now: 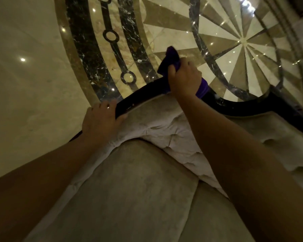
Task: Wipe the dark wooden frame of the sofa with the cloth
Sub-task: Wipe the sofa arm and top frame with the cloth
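From the head camera, the dark wooden frame (143, 92) runs as a glossy black curved rail along the top edge of the sofa's pale upholstered back (157, 126), and everything else can be placed against it. The right hand (184, 79) sits on top of the frame near the rail's crest, its fingers (171, 72) curled tight around a purple cloth (170, 58); one bunched end of the cloth stands up beyond the frame over the floor, and another part shows under the wrist, lying against the rail. The left hand (101, 117) holds the frame at its lower left end, fingers pressed together and wrapped over the outer edge, the thumb lying on the sofa side where rail meets fabric. Between the two hands a bare stretch of rail is exposed. To the right of the cloth the frame dips and then sweeps on toward the picture's right edge, uncovered. Beyond the frame lies a polished marble floor (33, 84) with dark inlaid bands and a radiating star pattern, with nothing standing on it close to the rail. On the near side of the frame, the tufted back drops to a rounded seat cushion (129, 189) between the two forearms.
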